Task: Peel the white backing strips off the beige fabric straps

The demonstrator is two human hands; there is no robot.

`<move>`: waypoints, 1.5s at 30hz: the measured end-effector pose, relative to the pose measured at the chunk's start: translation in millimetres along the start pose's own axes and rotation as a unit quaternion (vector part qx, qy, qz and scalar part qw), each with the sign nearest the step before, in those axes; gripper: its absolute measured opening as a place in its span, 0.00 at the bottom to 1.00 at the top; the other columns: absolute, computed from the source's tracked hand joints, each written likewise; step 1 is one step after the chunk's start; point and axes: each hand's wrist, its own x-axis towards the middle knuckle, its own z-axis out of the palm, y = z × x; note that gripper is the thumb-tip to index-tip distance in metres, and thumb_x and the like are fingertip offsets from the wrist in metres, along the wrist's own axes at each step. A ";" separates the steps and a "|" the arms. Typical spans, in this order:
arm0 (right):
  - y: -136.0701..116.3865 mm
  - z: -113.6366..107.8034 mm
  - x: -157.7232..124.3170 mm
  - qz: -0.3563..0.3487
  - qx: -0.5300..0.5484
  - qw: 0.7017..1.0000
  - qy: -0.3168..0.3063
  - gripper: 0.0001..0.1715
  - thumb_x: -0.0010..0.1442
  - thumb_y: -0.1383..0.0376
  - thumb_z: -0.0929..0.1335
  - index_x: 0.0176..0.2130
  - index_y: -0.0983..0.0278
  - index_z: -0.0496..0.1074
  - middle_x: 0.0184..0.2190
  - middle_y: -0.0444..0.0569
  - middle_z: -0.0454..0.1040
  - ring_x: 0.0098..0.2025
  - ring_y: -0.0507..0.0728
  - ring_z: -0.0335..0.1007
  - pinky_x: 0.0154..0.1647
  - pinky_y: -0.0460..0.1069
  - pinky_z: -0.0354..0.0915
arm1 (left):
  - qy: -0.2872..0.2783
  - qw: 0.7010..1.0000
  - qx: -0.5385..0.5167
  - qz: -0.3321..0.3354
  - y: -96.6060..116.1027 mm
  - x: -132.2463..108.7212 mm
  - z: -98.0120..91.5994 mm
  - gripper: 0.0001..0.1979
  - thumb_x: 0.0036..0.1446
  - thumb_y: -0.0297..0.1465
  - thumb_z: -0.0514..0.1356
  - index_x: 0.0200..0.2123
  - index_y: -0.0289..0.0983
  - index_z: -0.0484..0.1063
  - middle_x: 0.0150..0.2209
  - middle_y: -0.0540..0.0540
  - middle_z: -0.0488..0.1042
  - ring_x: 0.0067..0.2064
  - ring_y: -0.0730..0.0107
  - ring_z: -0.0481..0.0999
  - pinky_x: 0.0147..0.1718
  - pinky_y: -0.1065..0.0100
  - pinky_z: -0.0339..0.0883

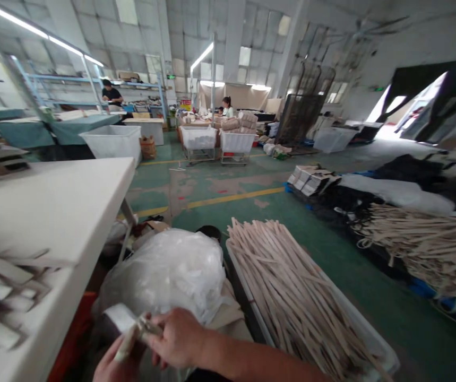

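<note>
My left hand (118,363) is at the bottom, closed, with a pale beige covering or piece along its thumb. Just right of it, my right hand (182,337) is closed, its fingertips meeting the left hand's. A small beige-grey bundle (148,327) is pinched between both hands; blur hides its exact kind. A flat white piece (120,317) juts out behind the left hand. Directly beyond the hands sits a large clear plastic bag (168,265). To the right, a white tub (355,313) holds many long beige fabric strips (287,286).
A white table (64,196) on the left carries loose pale pieces (0,302). More beige strips (427,244) are piled on a blue pallet at right. White bins (112,140) stand farther off. A person (111,95) works at a back table; others sit farther right.
</note>
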 end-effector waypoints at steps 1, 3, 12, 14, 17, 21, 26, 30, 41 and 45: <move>0.2 -1.3 -2.2 0.006 0.014 1.000 -0.023 0.15 0.63 0.58 0.64 0.33 0.63 0.76 0.19 0.42 0.72 0.21 0.51 0.70 0.21 0.41 0.59 | 0.010 0.999 -0.032 0.003 6.9 1.3 -1.2 0.25 0.23 0.40 0.77 0.30 0.38 0.82 0.37 0.43 0.82 0.44 0.49 0.79 0.38 0.64 0.76; 2.1 -3.1 -6.2 0.022 0.038 0.997 -0.060 0.14 0.63 0.59 0.64 0.33 0.63 0.76 0.18 0.42 0.72 0.20 0.51 0.70 0.20 0.41 0.59 | 0.041 0.996 -0.084 0.008 18.2 0.3 0.1 0.26 0.22 0.42 0.78 0.30 0.38 0.83 0.39 0.45 0.82 0.45 0.57 0.78 0.37 0.72 0.75; -4.2 -9.8 -4.3 -0.009 0.054 0.998 -0.021 0.17 0.65 0.58 0.63 0.30 0.64 0.72 0.17 0.42 0.70 0.19 0.50 0.69 0.22 0.42 0.59 | -0.046 0.995 -0.084 -0.025 1.8 -19.4 20.3 0.24 0.30 0.42 0.78 0.29 0.34 0.82 0.30 0.44 0.80 0.35 0.61 0.78 0.39 0.68 0.74; -5.4 -12.5 -6.7 0.006 0.054 0.998 -0.040 0.14 0.63 0.60 0.64 0.31 0.64 0.72 0.17 0.41 0.70 0.19 0.51 0.69 0.22 0.42 0.59 | 0.005 0.995 -0.098 -0.013 8.3 -14.2 17.1 0.27 0.24 0.42 0.79 0.31 0.34 0.82 0.34 0.44 0.82 0.39 0.62 0.79 0.38 0.72 0.74; -4.4 -12.7 -9.6 0.005 0.039 0.999 -0.032 0.13 0.63 0.61 0.64 0.29 0.64 0.73 0.16 0.41 0.69 0.19 0.51 0.68 0.24 0.43 0.59 | 0.006 0.995 -0.092 -0.028 16.0 -12.1 16.2 0.28 0.22 0.41 0.80 0.31 0.34 0.83 0.35 0.43 0.82 0.39 0.61 0.79 0.37 0.73 0.75; 3.6 -10.4 -4.1 -0.057 0.048 0.997 0.011 0.20 0.65 0.56 0.64 0.28 0.65 0.74 0.17 0.43 0.70 0.23 0.52 0.70 0.28 0.44 0.61 | -0.026 0.994 -0.093 -0.054 5.8 -19.5 20.0 0.28 0.22 0.39 0.80 0.30 0.31 0.82 0.32 0.40 0.82 0.35 0.59 0.80 0.35 0.70 0.76; 17.5 -19.0 12.4 -0.087 0.191 0.973 0.097 0.20 0.67 0.57 0.62 0.43 0.65 0.78 0.35 0.49 0.79 0.31 0.54 0.74 0.27 0.45 0.66 | -0.034 0.983 -0.148 -0.107 1.0 -28.2 15.7 0.24 0.29 0.35 0.80 0.32 0.32 0.82 0.34 0.40 0.82 0.36 0.59 0.81 0.33 0.69 0.77; 21.7 -21.0 22.1 -0.247 0.158 0.954 0.061 0.15 0.63 0.62 0.66 0.47 0.62 0.79 0.51 0.49 0.76 0.51 0.56 0.73 0.54 0.48 0.66 | -0.102 0.964 -0.159 -0.187 9.8 -47.5 22.5 0.20 0.31 0.31 0.79 0.32 0.33 0.82 0.33 0.42 0.82 0.35 0.61 0.81 0.35 0.69 0.77; 2.9 -34.1 -9.7 -0.159 0.287 0.945 0.000 0.21 0.59 0.52 0.71 0.42 0.67 0.80 0.30 0.49 0.79 0.31 0.53 0.74 0.34 0.45 0.67 | -0.091 0.927 -0.188 -0.312 -15.3 -23.3 14.2 0.16 0.63 0.40 0.59 0.42 0.32 0.75 0.39 0.38 0.80 0.36 0.60 0.81 0.33 0.64 0.76; -2.5 -68.5 -47.7 -0.115 0.356 0.919 -0.125 0.29 0.60 0.45 0.68 0.42 0.68 0.78 0.23 0.46 0.74 0.22 0.49 0.67 0.26 0.43 0.60 | 0.062 0.943 -0.210 -0.251 -20.7 21.1 -1.4 0.10 0.65 0.29 0.55 0.41 0.29 0.74 0.29 0.41 0.78 0.28 0.66 0.79 0.31 0.70 0.76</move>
